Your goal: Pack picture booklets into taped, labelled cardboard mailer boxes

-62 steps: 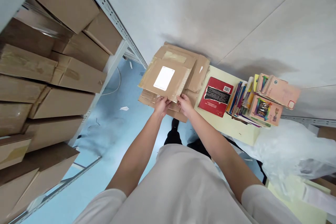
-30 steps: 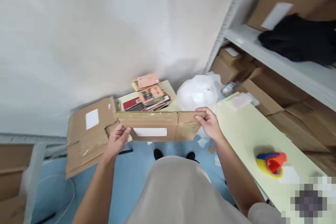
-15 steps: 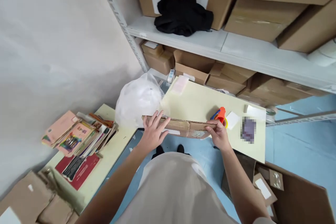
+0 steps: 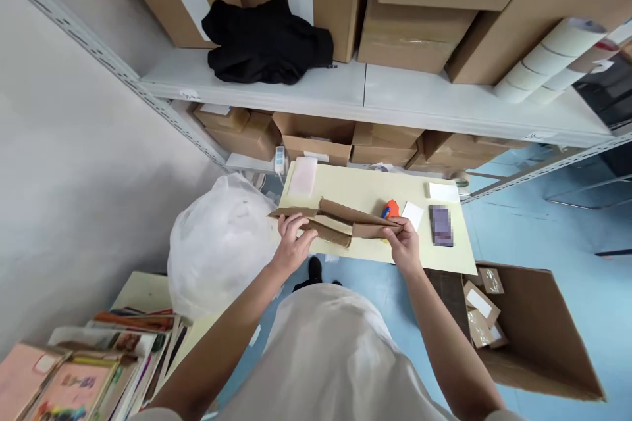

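A brown cardboard box point(image 4: 338, 212), partly unfolded with a narrow gap between its walls, is held level over the near edge of the pale yellow table point(image 4: 340, 184). My left hand point(image 4: 293, 243) grips its left side, fingers over the top edge. At the opposite end my right hand point(image 4: 405, 243) pinches the cardboard between thumb and fingers. Just behind the right end lies an orange tape dispenser point(image 4: 392, 208), partly hidden by the cardboard. A white paper point(image 4: 412, 215) lies beside it.
A bulging white plastic bag point(image 4: 222, 243) stands left of the table, with stacked books point(image 4: 83, 368) nearer. An open carton point(image 4: 543, 329) holding small boxes is at lower right. Behind runs a shelf point(image 4: 345, 89) bearing cartons, a black garment point(image 4: 266, 39) and white rolls point(image 4: 548, 59).
The flat cardboard has been opened out, so a gap now shows between its walls. Both hands keep hold of it. My view has turned to the right.
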The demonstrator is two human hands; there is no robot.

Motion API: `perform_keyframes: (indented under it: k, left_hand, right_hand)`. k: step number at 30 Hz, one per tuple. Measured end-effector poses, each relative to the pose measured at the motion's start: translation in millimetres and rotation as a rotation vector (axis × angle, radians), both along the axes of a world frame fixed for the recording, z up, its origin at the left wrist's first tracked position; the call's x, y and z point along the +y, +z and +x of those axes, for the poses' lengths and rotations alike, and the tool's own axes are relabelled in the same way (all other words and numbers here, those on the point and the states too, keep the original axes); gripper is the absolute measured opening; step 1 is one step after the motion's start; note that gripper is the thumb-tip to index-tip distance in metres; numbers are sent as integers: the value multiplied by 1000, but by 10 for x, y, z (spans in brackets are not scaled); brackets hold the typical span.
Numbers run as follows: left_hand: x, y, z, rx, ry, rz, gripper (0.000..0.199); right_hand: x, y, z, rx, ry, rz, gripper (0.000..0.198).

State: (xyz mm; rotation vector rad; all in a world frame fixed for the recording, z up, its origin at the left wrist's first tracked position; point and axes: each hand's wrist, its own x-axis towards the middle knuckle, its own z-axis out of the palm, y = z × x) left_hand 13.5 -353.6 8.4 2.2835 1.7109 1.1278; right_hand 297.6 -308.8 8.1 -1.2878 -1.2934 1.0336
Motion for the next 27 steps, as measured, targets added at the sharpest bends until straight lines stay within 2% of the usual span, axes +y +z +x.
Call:
perform_keyframes:
  k: [5, 9, 12, 18, 23, 25, 27]
  left_hand:
    - [346, -85, -133, -74, -240, -101, 22]
    - [489, -122, -178, -112, -403, -203, 28]
    - [574, -108, -205, -172, -478, -290, 25]
    - [613, -92, -139, -188, -498, -375, 25]
    - [569, -46, 179, -119, -446, -287, 32]
    - [571, -12, 365, 2, -392, -246, 32]
    - [590, 19, 548, 138, -321, -239, 28]
  right_hand:
    - [262, 32, -254, 180, -97, -148, 24]
    - [424, -25, -379, 127, -191, -222, 18]
    - [506, -50, -403, 100, -218, -234, 18]
    - [756, -26, -367, 106, -115, -206, 17]
    - [1096, -40, -349, 10, -20, -127, 19]
    - [1205, -57, -376, -81, -3, -92, 29]
    - [1249, -73, -409, -205, -15, -70, 53]
